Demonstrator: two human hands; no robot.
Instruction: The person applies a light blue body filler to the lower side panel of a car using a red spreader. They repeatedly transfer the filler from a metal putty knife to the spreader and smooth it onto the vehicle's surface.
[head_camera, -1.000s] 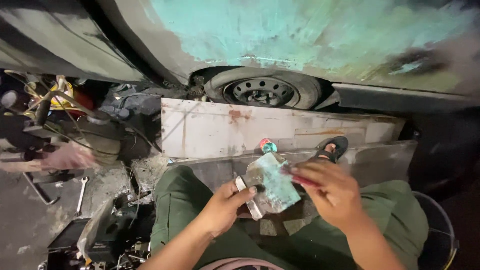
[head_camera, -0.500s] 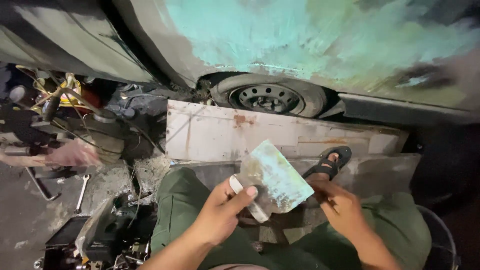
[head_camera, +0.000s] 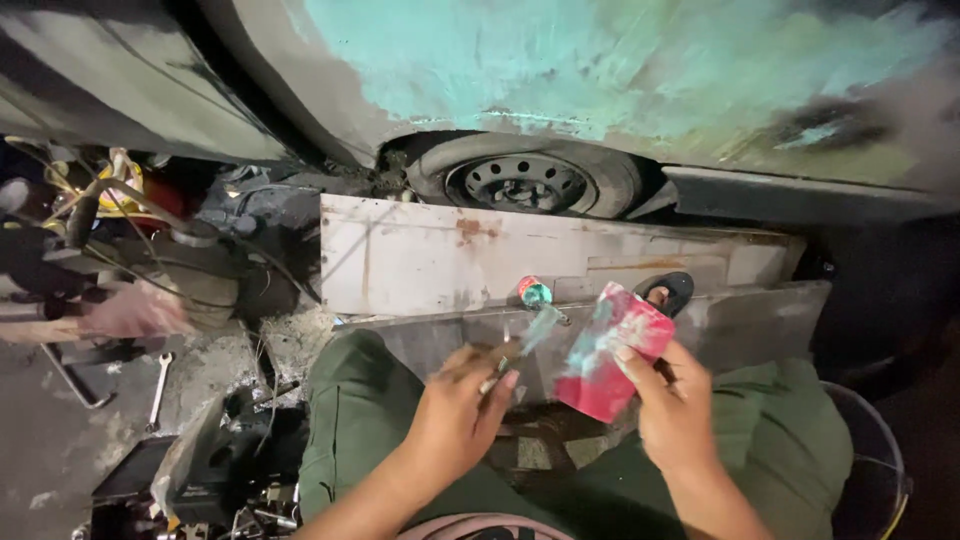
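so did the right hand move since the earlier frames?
Yes. The right hand rose from low near the lap and now holds the red pad up closer to the sandal.

A car repair yard: a patched car body (head_camera: 560, 70) fills the top, its wheel (head_camera: 525, 182) beneath, wrenches (head_camera: 158, 388) and engine parts (head_camera: 190, 270) left of the wheel.

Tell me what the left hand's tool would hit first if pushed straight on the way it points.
Likely the red pad held by the right hand; the left hand aims its putty knife up-right toward it, though depth is unclear.
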